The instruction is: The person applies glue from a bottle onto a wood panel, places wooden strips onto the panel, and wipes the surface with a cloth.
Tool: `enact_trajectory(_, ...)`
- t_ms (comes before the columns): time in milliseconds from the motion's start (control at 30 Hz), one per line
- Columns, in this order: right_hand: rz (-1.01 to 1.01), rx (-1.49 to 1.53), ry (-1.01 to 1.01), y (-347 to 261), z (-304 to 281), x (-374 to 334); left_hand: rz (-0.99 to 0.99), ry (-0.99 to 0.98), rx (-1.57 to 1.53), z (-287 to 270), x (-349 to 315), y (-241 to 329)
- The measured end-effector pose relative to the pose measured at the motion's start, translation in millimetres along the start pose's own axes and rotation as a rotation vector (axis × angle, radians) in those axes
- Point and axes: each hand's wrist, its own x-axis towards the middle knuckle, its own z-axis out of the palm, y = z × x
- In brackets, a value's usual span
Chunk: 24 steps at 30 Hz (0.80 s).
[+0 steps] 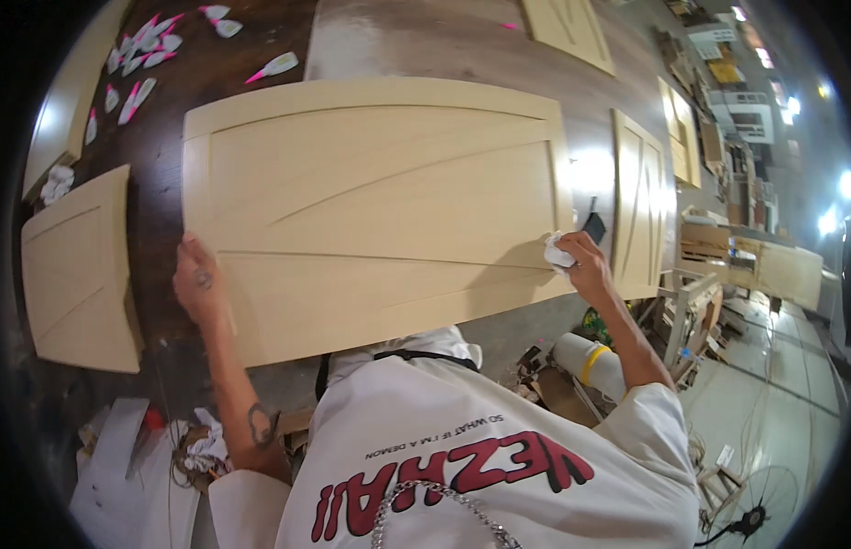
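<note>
A large pale wooden door panel (pixel 380 201) lies before me on a dark table, its near edge close to my body. Thin grooves and raised strips divide its face. My left hand (pixel 199 277) grips the panel's left edge near the close corner, its fingers partly hidden. At the right edge, my right hand (pixel 586 263) is closed around a crumpled white cloth (pixel 561 252), which rests against the panel. A small dark tool, perhaps a brush (pixel 594 224), lies just beyond that hand.
Several pink-and-white pieces (pixel 149 44) are scattered at the far left of the table (pixel 151 197). Similar panels lie at the left (pixel 82 274), right (pixel 636 206) and far right (pixel 572 35). A white roll with a yellow band (pixel 590 366) stands below at right.
</note>
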Motion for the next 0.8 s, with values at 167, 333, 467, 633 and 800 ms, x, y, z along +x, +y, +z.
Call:
enact_trajectory(167,-0.238,-0.004,-0.127,-63.7,25.9,60.0,0.039,0.024,-0.030,-1.0,-7.6,14.3)
enact_trajectory(333,-0.559,0.083,-0.117,-171.0,81.2,135.5,0.027,0.047,-0.019,-1.6,-10.6,19.5)
enact_trajectory(467,-0.795,0.033,-0.126,-261.1,124.2,185.6,0.070,0.088,0.004,-1.4,-10.4,14.8)
enact_trajectory(633,-0.908,-0.030,-0.129,-333.0,160.3,226.6,0.284,0.296,-0.194,12.2,-13.9,0.8)
enact_trajectory(800,-0.939,-0.053,-0.157,-372.0,169.4,246.2,0.360,0.310,-0.186,12.4,-12.8,-1.4)
